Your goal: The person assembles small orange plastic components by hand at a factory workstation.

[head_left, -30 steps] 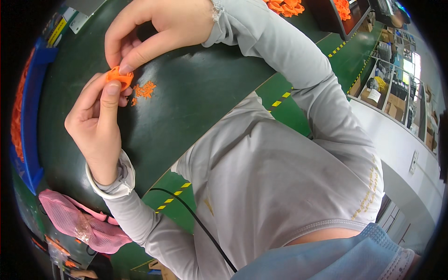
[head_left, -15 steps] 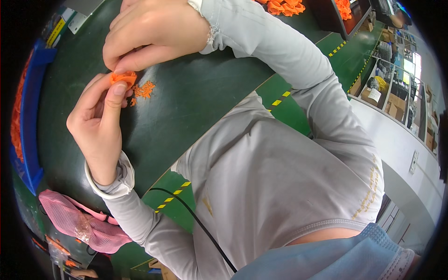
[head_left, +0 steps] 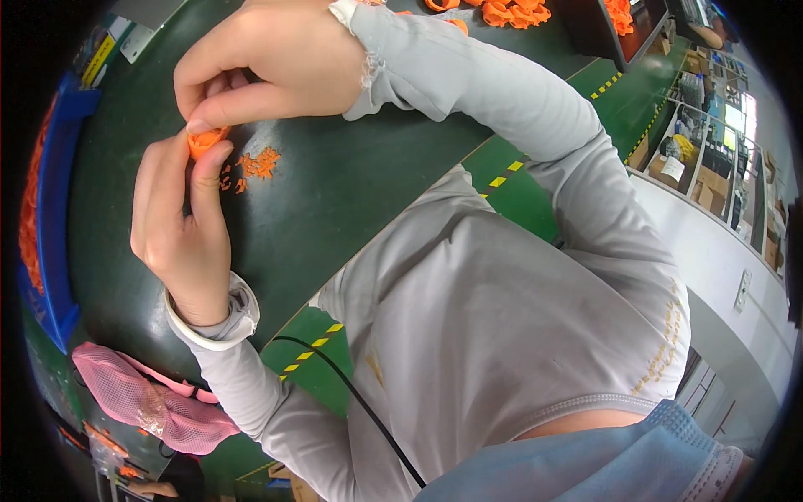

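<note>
Between my hands is a small, curved orange piece point(head_left: 206, 144), cup-like and apparently soft plastic or rubber. My left hand point(head_left: 180, 230) pinches its lower side between thumb and fingers. From above, my right hand point(head_left: 272, 63) has its thumb and bent fingers closed at the piece's upper edge; its fingertips are partly hidden. Just right of the piece, a small heap of orange scraps point(head_left: 259, 163) lies on the dark green table point(head_left: 351, 192).
A blue bin point(head_left: 58, 226) of orange pieces stands at the left edge. More orange pieces point(head_left: 514, 12) lie at the top, beside a dark bin point(head_left: 585, 33). A pink mesh cap point(head_left: 150, 397) sits lower left. A black cable point(head_left: 355, 397) crosses my front.
Both hands have shifted slightly, the orange piece moving a little left and tilting. My right fingers have opened out somewhat behind the thumb. A few more scraps show beside the heap.
</note>
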A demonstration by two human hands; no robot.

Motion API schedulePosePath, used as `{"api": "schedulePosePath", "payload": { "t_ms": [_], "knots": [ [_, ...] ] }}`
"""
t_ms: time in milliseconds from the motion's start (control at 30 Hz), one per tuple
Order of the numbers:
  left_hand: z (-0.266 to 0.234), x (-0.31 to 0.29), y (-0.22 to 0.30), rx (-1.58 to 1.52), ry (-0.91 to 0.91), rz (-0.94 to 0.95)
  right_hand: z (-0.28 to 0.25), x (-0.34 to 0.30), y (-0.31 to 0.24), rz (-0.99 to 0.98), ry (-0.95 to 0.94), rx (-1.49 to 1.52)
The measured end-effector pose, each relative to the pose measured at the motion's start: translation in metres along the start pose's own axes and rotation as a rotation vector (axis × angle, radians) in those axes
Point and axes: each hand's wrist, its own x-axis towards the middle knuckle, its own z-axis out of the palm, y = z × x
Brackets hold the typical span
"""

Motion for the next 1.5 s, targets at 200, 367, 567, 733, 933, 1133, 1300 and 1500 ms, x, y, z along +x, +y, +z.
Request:
{"api": "schedulePosePath", "payload": {
  "t_ms": [200, 367, 567, 733, 933, 1133, 1300, 1500],
  "knots": [
    [0.003, -0.01, -0.002, -0.43, 0.054, -0.382, 0.003, 0.003, 0.005, 0.0, 0.019, 0.127],
    [-0.003, -0.009, -0.003, -0.602, -0.055, -0.511, 0.002, 0.003, 0.009, -0.025, -0.038, 0.148],
    [-0.002, -0.009, -0.005, -0.609, -0.096, -0.526, 0.001, 0.004, 0.011, -0.037, -0.085, 0.105],
    [-0.003, -0.009, -0.004, -0.604, -0.103, -0.537, -0.001, 0.002, 0.007, -0.046, -0.085, 0.092],
    [-0.001, -0.01, -0.004, -0.624, -0.099, -0.525, -0.004, 0.002, 0.006, -0.043, -0.1, 0.06],
    [0.001, -0.01, -0.003, -0.375, -0.073, -0.321, -0.001, 0.003, 0.004, -0.028, -0.068, 0.018],
    [0.0, -0.01, -0.004, -0.377, -0.053, -0.337, -0.023, 0.002, -0.001, -0.191, -0.025, 0.04],
    [-0.002, -0.01, 0.002, -0.511, -0.088, -0.449, -0.018, -0.004, 0.006, -0.309, 0.038, 0.016]
  ]
}}
